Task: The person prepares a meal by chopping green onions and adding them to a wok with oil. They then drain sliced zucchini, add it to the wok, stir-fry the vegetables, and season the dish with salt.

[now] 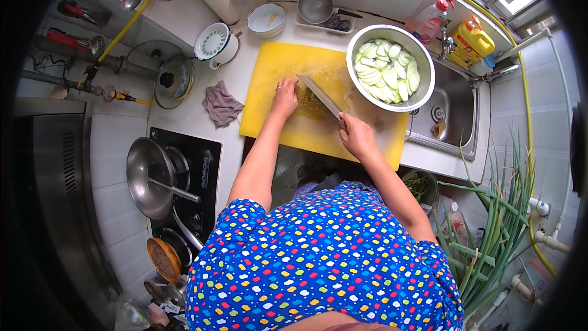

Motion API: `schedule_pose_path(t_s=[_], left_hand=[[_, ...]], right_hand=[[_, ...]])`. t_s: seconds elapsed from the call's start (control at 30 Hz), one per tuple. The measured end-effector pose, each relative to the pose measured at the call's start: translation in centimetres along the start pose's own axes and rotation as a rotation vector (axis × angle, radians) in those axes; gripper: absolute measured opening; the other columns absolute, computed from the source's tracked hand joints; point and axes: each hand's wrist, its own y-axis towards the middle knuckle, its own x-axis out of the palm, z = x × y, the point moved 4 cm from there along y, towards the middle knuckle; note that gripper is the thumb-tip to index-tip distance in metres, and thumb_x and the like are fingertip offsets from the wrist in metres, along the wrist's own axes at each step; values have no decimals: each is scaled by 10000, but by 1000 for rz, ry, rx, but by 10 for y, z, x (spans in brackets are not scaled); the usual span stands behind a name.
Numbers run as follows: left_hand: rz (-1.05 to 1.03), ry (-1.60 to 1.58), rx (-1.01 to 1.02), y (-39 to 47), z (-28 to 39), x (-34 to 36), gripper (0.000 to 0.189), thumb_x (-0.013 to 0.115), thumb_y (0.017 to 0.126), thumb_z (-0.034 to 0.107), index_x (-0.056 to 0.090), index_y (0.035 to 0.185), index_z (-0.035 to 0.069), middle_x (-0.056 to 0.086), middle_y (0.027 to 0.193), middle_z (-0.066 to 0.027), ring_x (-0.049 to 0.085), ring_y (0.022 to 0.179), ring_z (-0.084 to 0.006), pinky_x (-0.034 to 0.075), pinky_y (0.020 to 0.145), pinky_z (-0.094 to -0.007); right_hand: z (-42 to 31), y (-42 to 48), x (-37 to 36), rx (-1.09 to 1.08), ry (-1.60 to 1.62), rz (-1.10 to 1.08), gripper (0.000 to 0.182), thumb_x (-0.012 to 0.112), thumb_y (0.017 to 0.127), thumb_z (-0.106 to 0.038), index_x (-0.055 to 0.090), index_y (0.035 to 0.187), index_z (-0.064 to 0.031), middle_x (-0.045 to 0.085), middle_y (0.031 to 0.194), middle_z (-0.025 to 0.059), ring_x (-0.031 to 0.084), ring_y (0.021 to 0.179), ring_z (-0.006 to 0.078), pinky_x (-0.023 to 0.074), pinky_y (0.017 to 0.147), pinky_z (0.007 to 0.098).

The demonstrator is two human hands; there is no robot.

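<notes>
My right hand (357, 135) grips the handle of a cleaver (321, 97), whose blade points up and left over the yellow cutting board (275, 62). Small chopped bits (308, 96) lie on the board beside the blade, partly hidden by it. My left hand (285, 97) is at the left edge of these bits, fingers bent; whether it pinches any of them is not visible. A metal basin (429, 78) holding sliced pale green vegetable (388, 71) stands at the board's upper right corner.
A steel sink (459, 96) is on the right, with bottles behind it. Bowls and an enamel mug (225, 53) stand behind the board. Left are a crumpled cloth (222, 104), a glass lid (172, 82) and a wok (150, 177) on the cooktop. Green onions (494, 220) stand lower right.
</notes>
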Motion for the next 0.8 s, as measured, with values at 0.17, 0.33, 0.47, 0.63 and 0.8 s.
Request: schedule_pose_path(t_s=[0.17, 0.33, 0.47, 0.63, 0.8], left_hand=[[79, -220, -126, -16, 6, -18, 314, 521, 837, 5, 620, 1132, 44, 566, 1169, -131, 506, 1122, -332, 420, 971, -398], [204, -3, -156, -33, 1, -30, 373, 616, 835, 103, 586, 1202, 40, 543, 1203, -143, 482, 1165, -325, 395, 998, -408], [138, 240, -185, -47, -3, -24, 633, 590, 891, 379, 404, 1373, 14, 381, 1404, -162, 316, 1329, -349, 294, 1077, -465], [-57, 396, -289, -60, -5, -12, 934, 437, 881, 668, 194, 1490, 4, 140, 1569, -145, 80, 1455, -343, 158, 1137, -523], [-114, 460, -354, -63, 7, -5, 1032, 419, 838, 738, 161, 1497, -14, 91, 1585, -152, 34, 1465, -345, 111, 1153, -523]], right_hand=[[13, -20, 6, 138, 341, -35, 323, 618, 846, -155, 565, 1145, -44, 640, 771, 155, 635, 649, 313, 519, 607, 409], [33, -49, 21, 435, 798, -96, 269, 605, 920, -186, 524, 1096, 0, 539, 652, 30, 550, 486, 97, 447, 426, 258], [35, -55, 32, 433, 894, -55, 265, 587, 938, -202, 493, 1090, -6, 518, 644, 11, 540, 476, 93, 435, 413, 245], [33, -44, 42, 448, 986, -53, 256, 578, 950, -226, 474, 1060, -20, 496, 659, 6, 521, 473, 91, 438, 423, 245], [34, -30, 53, 489, 1094, -69, 222, 569, 958, -231, 445, 991, -50, 496, 678, 15, 524, 488, 98, 458, 438, 258]])
